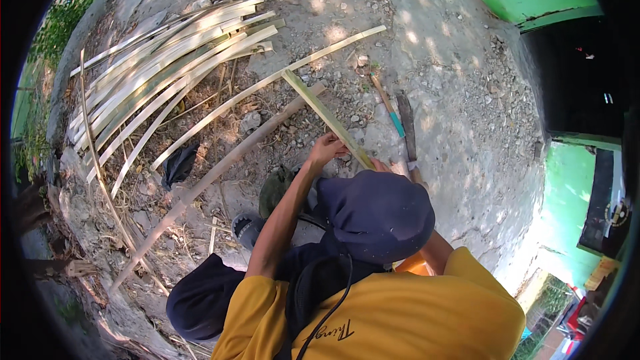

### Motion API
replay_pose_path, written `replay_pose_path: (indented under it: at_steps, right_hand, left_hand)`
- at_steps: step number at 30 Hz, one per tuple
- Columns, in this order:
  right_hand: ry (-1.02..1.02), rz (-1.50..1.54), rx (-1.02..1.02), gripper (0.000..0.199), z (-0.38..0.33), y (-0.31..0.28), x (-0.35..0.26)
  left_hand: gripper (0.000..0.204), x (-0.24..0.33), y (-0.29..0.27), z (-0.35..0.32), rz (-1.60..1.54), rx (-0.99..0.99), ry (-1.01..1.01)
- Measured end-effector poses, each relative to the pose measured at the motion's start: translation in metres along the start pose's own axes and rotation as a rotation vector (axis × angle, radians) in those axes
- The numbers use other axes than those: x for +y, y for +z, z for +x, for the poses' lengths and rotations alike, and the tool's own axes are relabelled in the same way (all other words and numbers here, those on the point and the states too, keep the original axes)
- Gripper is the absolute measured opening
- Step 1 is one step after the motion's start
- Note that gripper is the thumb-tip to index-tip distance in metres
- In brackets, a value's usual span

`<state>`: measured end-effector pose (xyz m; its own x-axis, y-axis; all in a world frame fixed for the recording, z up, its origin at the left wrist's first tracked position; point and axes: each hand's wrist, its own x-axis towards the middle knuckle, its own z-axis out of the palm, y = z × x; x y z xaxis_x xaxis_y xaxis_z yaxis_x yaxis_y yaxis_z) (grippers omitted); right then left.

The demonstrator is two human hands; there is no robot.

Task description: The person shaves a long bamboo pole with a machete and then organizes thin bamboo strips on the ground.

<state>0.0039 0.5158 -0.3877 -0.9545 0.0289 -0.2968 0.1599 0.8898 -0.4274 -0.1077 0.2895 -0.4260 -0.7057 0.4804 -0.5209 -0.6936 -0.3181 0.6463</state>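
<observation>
A pale split bamboo strip slants down toward me, its near end between my two hands. My left hand is closed, with its bent fingers at the strip's left edge. Only some fingers of my right hand show, around the near end; the rest is hidden behind a rounded dark blue shape. To the right of the hands lies a machete with a long dark blade, its handle pointing toward me. Beside it, a thin wooden tool with a teal end rests on the ground.
Many pale bamboo strips are piled at the far left. A longer strip and a brown pole cross the ground before me. Black plastic lies by the pole. A green wall stands at the right; rubble covers the ground.
</observation>
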Motion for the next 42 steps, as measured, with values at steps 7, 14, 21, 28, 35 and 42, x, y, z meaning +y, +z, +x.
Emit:
replay_pose_path:
  at_steps: [7, 14, 21, 28, 35, 42]
  right_hand:
    - [-0.031, 0.008, 0.035, 0.053, -0.006, -0.024, 0.029]
    - [-0.011, -0.067, 0.066, 0.061, -0.022, 0.005, 0.080]
    - [-0.100, 0.012, 0.016, 0.062, -0.002, -0.002, 0.045]
    - [-0.232, 0.052, 0.040, 0.062, 0.041, -0.003, -0.014]
    - [-0.275, -0.015, 0.149, 0.059, 0.065, -0.006, -0.046]
    - [-0.287, -0.009, 0.126, 0.064, 0.054, 0.000, -0.038]
  left_hand:
    - [0.044, 0.068, -0.056, -0.040, 1.237, 0.355, 0.490]
    - [0.033, 0.088, -0.116, -0.055, 1.749, 0.549, 0.549]
    - [0.022, 0.100, -0.131, -0.044, 1.685, 0.603, 0.500]
    - [0.013, 0.142, -0.176, -0.042, 1.649, 0.773, 0.549]
    - [0.021, 0.164, -0.187, -0.030, 1.631, 0.905, 0.651]
    - [0.012, 0.159, -0.193, -0.029, 1.639, 0.889, 0.615]
